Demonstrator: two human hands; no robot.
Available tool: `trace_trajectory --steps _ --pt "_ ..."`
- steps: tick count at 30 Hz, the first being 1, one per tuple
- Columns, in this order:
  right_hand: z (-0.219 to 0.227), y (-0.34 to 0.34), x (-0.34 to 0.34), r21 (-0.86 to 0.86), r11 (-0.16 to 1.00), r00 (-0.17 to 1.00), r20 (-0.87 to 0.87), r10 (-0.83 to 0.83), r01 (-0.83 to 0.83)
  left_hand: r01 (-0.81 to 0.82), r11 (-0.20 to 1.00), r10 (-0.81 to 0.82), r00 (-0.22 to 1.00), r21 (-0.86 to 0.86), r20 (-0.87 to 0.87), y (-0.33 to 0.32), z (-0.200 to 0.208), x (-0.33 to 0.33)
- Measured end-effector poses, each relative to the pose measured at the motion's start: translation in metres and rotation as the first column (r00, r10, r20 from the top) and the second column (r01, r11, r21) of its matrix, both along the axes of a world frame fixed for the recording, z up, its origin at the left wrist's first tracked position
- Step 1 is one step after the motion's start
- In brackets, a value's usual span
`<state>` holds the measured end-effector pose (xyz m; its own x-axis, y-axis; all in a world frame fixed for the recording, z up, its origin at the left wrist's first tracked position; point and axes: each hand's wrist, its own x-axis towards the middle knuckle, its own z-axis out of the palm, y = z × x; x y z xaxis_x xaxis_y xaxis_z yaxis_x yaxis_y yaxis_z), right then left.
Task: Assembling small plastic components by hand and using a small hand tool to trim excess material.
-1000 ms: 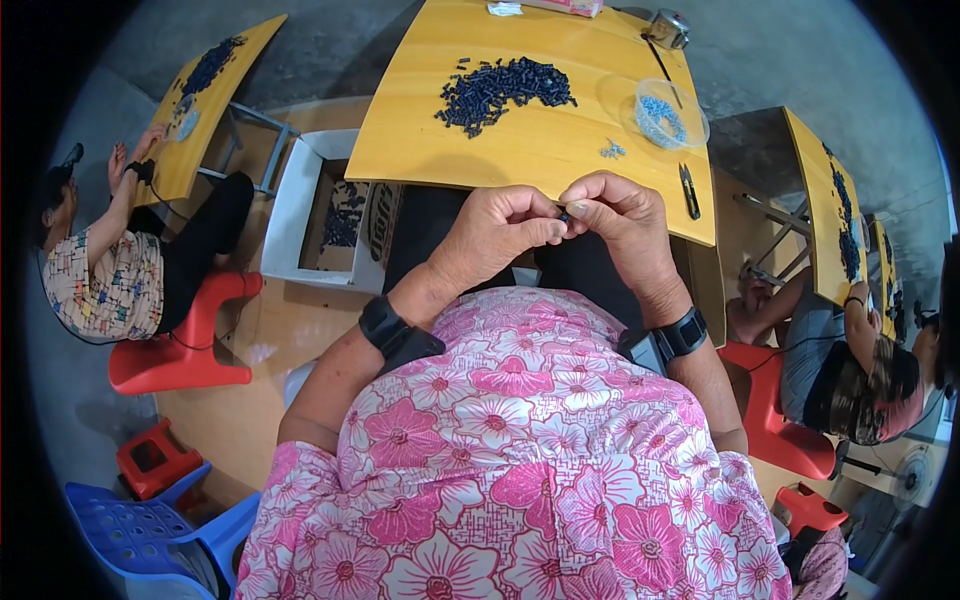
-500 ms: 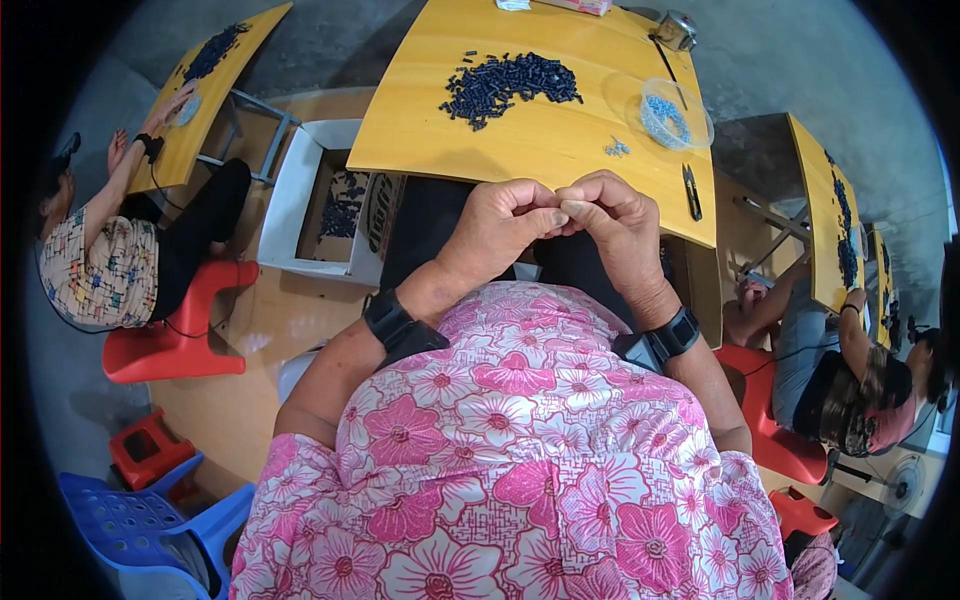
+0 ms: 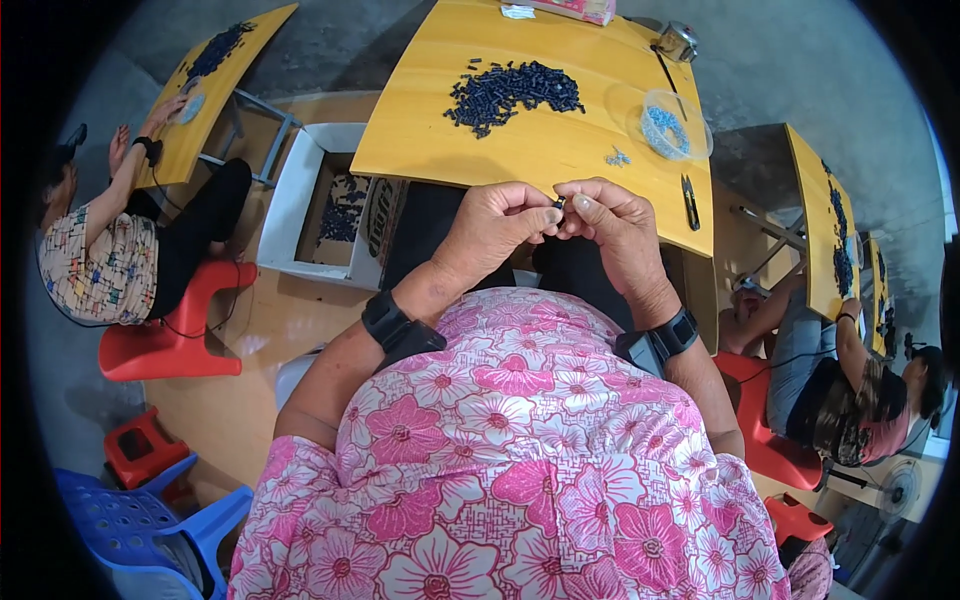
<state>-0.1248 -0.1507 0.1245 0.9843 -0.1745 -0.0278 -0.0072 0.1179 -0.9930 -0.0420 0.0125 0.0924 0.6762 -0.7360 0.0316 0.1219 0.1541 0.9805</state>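
Over my lap, just off the table's near edge, my left hand (image 3: 500, 222) pinches a small black cylindrical piece (image 3: 560, 203) between thumb and finger. Against the other side of the piece, the thumb and fingertips of my right hand (image 3: 617, 222) are closed as well. Part of the piece is covered by the fingertips. On the yellow table (image 3: 430, 150) lies a pile of similar dark pieces (image 3: 510, 95). A few tiny pale-blue bits (image 3: 618, 158) sit nearer my right hand, beside a clear round tub (image 3: 690, 150) that contains many more light-blue bits (image 3: 660, 130).
Black thread snips (image 3: 691, 202) lie at the table's right edge. A metal pot (image 3: 678, 40) and a dark stick (image 3: 668, 75) are farther back. Below the table's left side stands an open carton (image 3: 300, 205) with dark pieces inside. Co-workers sit at tables left and right.
My fingertips have parted a little, so the black piece between them now shows. My hands stay in nearly the same place. The view has shifted slightly.
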Motion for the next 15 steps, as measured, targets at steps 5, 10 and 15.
trace_trajectory --steps 5,10,15 --pt "0.0 0.002 0.001 0.015 1.0 1.0 -0.018 -0.011 0.012 0.016 1.0 -0.016 1.0 -0.014 -0.024 0.0 0.007 -0.003" --pt "-0.014 0.001 0.001 0.089 0.996 1.0 -0.018 -0.011 0.012 0.028 0.999 -0.029 0.998 -0.021 -0.047 0.0 0.006 -0.005" --pt "-0.018 0.002 -0.001 0.067 0.998 0.999 0.046 -0.01 0.007 0.026 1.0 -0.027 0.995 -0.01 -0.098 0.0 0.003 -0.008"
